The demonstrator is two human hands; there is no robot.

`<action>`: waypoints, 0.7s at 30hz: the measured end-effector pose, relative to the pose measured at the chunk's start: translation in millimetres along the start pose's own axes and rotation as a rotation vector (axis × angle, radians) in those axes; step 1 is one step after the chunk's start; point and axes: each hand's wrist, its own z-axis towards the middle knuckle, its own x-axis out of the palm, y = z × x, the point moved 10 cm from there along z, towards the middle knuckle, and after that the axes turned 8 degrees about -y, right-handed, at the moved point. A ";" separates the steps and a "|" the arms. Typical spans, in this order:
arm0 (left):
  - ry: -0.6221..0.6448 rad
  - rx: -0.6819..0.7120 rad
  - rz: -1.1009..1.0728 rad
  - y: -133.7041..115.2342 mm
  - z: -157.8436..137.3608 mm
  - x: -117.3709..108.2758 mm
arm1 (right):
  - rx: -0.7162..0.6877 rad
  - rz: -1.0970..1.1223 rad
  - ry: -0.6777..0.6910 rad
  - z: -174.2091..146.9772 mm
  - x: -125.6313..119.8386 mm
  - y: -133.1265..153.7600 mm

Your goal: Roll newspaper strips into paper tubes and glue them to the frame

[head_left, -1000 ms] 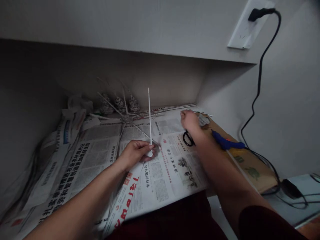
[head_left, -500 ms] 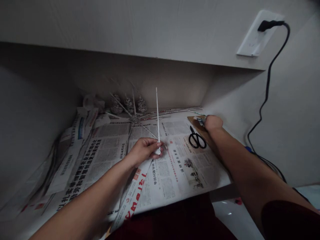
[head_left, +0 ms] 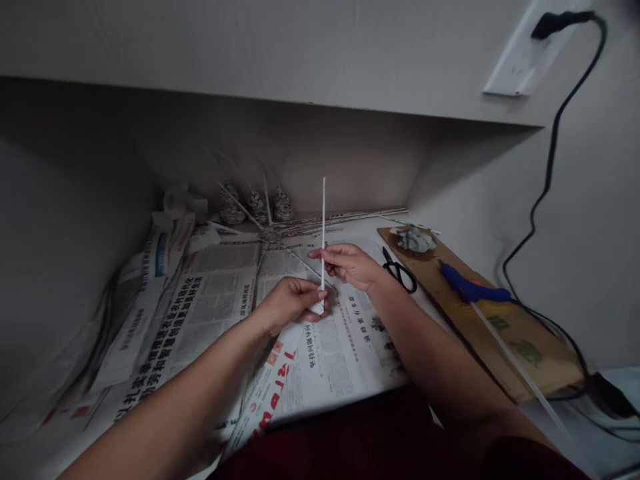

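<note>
In the head view a thin white rolled-paper stick stands nearly upright above the newspaper-covered table. My left hand is closed, pinching the stick's lower end, where the paper widens. From beneath that hand a newspaper strip with red lettering runs down toward the table's front edge. Higher up, my right hand has its thumb and fingertips closed on the stick. Black-handled scissors lie just right of my right hand, partly covered by it.
On the right, a cardboard piece holds a blue glue gun with a long glue stick and a crumpled paper lump. Woven paper shapes and thin paper rods lie at the back. Paper strips are piled left.
My right hand has come from the cardboard at the right to the paper stick and closed on it. My left hand keeps its hold. The glue gun is now visible.
</note>
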 end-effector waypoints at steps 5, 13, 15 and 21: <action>-0.040 -0.054 0.066 10.8 1.8 -1.8 | 0.032 0.133 -0.064 2.2 -11.7 -12.3; -0.017 -0.043 0.182 12.5 -0.8 1.2 | -0.002 0.120 -0.110 2.7 -11.6 -13.7; -0.012 -0.040 0.143 11.4 -1.2 2.1 | -0.005 0.095 -0.060 0.5 -8.8 -11.9; 0.002 -0.062 0.104 14.3 -1.7 3.5 | -0.011 0.028 0.029 -1.6 -3.2 -11.6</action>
